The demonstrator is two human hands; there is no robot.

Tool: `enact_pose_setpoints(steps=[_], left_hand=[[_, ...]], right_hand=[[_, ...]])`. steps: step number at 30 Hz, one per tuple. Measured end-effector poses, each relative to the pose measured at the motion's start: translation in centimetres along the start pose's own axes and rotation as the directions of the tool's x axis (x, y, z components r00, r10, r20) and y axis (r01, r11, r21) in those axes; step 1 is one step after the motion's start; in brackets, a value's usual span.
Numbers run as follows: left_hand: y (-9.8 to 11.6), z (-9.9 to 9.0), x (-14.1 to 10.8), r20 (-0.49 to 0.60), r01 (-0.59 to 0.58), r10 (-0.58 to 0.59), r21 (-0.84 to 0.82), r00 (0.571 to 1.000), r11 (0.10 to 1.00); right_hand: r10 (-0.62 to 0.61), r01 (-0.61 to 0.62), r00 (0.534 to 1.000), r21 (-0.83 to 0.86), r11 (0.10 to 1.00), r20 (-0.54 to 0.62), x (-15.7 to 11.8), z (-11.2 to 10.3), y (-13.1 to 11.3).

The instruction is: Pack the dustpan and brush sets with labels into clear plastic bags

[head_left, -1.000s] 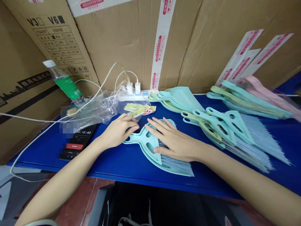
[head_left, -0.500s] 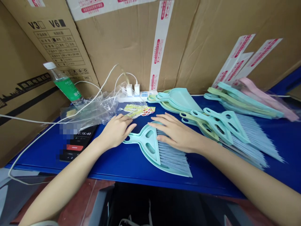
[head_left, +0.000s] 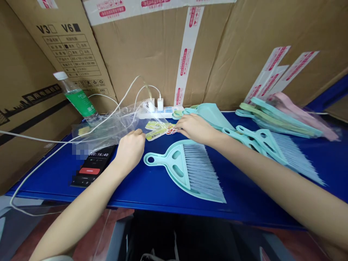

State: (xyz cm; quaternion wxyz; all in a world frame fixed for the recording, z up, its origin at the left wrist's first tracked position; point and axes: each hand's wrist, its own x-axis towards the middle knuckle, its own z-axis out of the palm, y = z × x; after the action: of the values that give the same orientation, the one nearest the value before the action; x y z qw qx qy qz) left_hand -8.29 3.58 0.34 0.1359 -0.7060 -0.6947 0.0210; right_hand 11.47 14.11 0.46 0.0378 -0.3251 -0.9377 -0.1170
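Note:
A light-blue hand brush (head_left: 181,166) lies nested in a matching dustpan (head_left: 170,170), handle to the left, on the blue table in front of me. Just beyond them, my right hand (head_left: 194,127) pinches the red-printed end of the yellow-green paper labels (head_left: 157,132). My left hand (head_left: 131,148) is closed with its fingers curled under, left of the labels and by the edge of a clear plastic bag (head_left: 108,125). Whatever its fingers might hold is hidden. Neither hand touches the brush and dustpan.
More dustpans (head_left: 213,112) and brushes (head_left: 272,145) lie to the right, with bagged pink, green and blue ones (head_left: 296,119) behind. A bottle (head_left: 80,101), a phone (head_left: 94,166), a white cable (head_left: 63,143) and a power strip (head_left: 170,110) stand or lie around. Cardboard boxes (head_left: 152,54) wall the back.
My right hand has left the brush and reached forward to the labels. My left hand has moved off the dustpan handle, slightly left, and its fingers have curled shut.

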Motion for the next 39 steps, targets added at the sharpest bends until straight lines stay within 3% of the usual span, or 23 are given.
enact_pose_setpoints(steps=[9,20,25,31,39], left_hand=[[0.2,-0.2,0.0,0.064,0.01,-0.011,0.019,0.998,1.0],[0.3,0.0,-0.1,0.045,-0.028,0.028,0.014,0.999,1.0],[0.3,0.0,0.2,0.039,-0.065,0.065,0.007,0.997,0.998],[0.3,0.1,0.2,0.007,-0.142,0.142,-0.041,0.99,0.989],[0.3,1.0,0.1,-0.173,-0.371,0.349,-0.114,0.921,0.922]], right_hand=[[0.0,0.016,0.994,-0.139,0.99,0.112,3.6,0.3,0.4],[-0.136,0.149,0.988,-0.214,0.965,0.074,3.5,0.2,-0.2],[-0.121,0.125,0.992,-0.222,0.967,0.03,1.4,-1.1,0.5],[-0.029,0.024,0.999,-0.222,0.975,-0.02,-3.5,-2.1,1.7],[-0.076,0.059,0.992,-0.156,0.986,-0.106,-8.9,-2.1,0.8]])
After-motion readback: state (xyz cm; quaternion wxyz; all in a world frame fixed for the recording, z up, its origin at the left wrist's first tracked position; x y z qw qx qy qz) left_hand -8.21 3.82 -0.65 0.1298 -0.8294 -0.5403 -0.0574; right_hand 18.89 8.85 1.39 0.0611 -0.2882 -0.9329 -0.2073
